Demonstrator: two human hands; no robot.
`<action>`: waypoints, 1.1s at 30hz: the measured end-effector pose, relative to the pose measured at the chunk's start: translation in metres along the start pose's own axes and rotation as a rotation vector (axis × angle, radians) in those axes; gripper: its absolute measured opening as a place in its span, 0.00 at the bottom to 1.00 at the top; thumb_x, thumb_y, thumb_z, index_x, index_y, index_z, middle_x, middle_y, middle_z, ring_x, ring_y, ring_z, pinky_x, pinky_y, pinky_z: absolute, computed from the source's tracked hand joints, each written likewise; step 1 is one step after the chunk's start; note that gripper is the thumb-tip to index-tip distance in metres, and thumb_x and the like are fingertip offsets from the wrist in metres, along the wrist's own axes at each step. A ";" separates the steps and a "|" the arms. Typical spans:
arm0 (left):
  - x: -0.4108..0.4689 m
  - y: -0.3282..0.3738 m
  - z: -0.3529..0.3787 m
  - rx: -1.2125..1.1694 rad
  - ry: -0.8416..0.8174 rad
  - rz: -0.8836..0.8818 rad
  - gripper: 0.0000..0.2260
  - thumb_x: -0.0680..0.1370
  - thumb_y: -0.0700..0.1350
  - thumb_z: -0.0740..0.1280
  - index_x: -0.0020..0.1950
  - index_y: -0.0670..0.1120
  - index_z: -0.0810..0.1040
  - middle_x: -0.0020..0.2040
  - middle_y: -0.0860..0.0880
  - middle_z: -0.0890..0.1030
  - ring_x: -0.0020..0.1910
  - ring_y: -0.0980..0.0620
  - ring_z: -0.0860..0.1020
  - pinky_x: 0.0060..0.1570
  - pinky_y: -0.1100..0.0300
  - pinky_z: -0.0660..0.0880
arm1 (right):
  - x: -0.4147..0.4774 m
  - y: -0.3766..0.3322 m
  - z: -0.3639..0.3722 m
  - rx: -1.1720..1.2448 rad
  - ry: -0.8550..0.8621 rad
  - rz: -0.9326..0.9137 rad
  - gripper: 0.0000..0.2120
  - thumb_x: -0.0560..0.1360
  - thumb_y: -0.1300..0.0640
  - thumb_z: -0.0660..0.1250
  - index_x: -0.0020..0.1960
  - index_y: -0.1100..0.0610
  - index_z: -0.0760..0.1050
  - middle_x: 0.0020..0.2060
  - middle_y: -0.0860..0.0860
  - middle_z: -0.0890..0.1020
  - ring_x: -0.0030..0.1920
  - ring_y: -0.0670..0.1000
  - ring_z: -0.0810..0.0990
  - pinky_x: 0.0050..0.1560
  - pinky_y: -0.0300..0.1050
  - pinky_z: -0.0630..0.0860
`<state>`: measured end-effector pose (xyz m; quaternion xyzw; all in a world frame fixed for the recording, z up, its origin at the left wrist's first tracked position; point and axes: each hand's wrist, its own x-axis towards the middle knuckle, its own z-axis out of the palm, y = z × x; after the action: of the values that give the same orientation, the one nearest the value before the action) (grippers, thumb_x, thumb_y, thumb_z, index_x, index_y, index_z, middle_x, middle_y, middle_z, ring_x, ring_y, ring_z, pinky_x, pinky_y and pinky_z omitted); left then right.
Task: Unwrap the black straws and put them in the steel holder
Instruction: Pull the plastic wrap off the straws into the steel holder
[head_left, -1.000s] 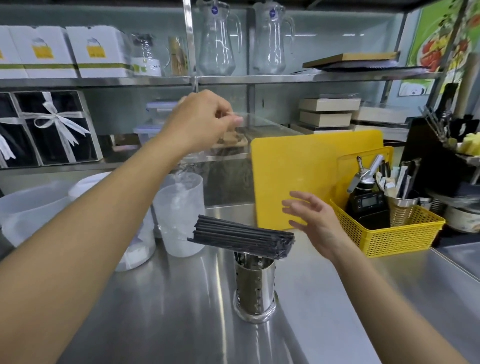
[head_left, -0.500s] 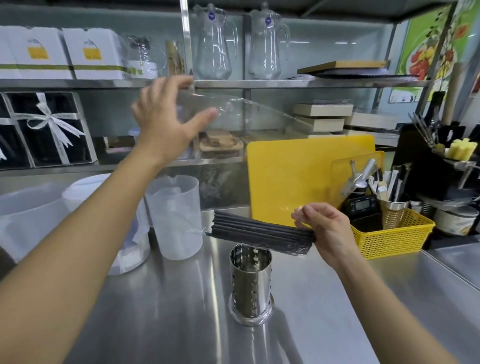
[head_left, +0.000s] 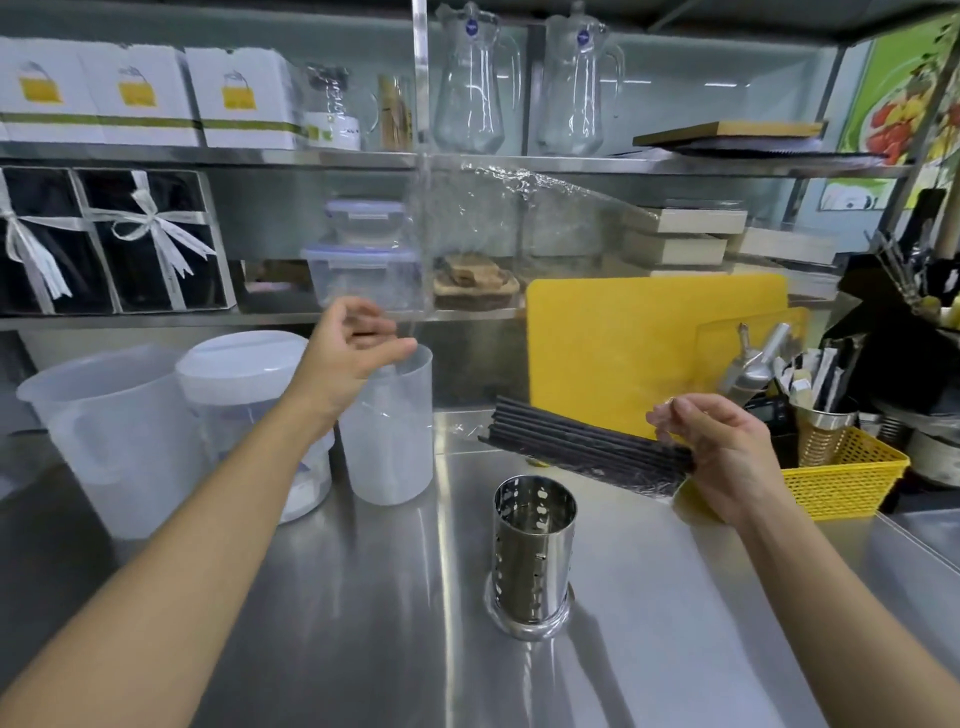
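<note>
A bundle of black straws lies level in the air above and behind the perforated steel holder, which stands upright and empty on the counter. My right hand grips the bundle's right end, where some film still clings. A large sheet of clear wrap stands up from the straws and reaches left in front of the shelves. My left hand is at the sheet's lower left edge, its fingers curled on the film.
Clear plastic jugs and a lidded tub stand at the left of the steel counter. A yellow cutting board leans at the back. A yellow basket of utensils sits at the right.
My right hand took hold of the straw bundle and lifted it off the holder's rim, to the right. My left hand came down from shelf height while the wrap opened out.
</note>
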<state>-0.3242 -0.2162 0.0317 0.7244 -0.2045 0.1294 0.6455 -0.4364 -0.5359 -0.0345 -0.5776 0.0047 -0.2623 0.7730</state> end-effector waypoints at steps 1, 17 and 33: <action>-0.002 -0.003 0.003 0.044 0.033 0.017 0.14 0.68 0.41 0.74 0.46 0.50 0.72 0.45 0.48 0.78 0.46 0.51 0.76 0.51 0.58 0.73 | -0.001 -0.001 -0.001 0.000 0.007 0.001 0.05 0.71 0.64 0.65 0.37 0.60 0.78 0.31 0.54 0.84 0.35 0.55 0.76 0.34 0.40 0.75; -0.033 -0.039 0.023 0.023 -0.498 -0.211 0.09 0.71 0.40 0.71 0.36 0.45 0.72 0.47 0.47 0.84 0.48 0.57 0.81 0.51 0.66 0.71 | -0.020 -0.004 -0.040 -0.096 0.098 0.017 0.06 0.71 0.62 0.66 0.44 0.66 0.75 0.30 0.51 0.84 0.31 0.46 0.80 0.31 0.36 0.75; -0.022 -0.018 0.055 0.193 -0.026 -0.051 0.29 0.70 0.46 0.72 0.66 0.47 0.62 0.62 0.47 0.70 0.60 0.50 0.71 0.58 0.58 0.67 | 0.003 -0.026 -0.087 -0.239 0.031 -0.001 0.12 0.62 0.52 0.73 0.39 0.60 0.79 0.32 0.52 0.84 0.33 0.52 0.76 0.37 0.44 0.73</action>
<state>-0.3399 -0.2666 -0.0013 0.7898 -0.1811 0.1225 0.5731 -0.4708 -0.6198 -0.0394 -0.6617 0.0475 -0.2689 0.6983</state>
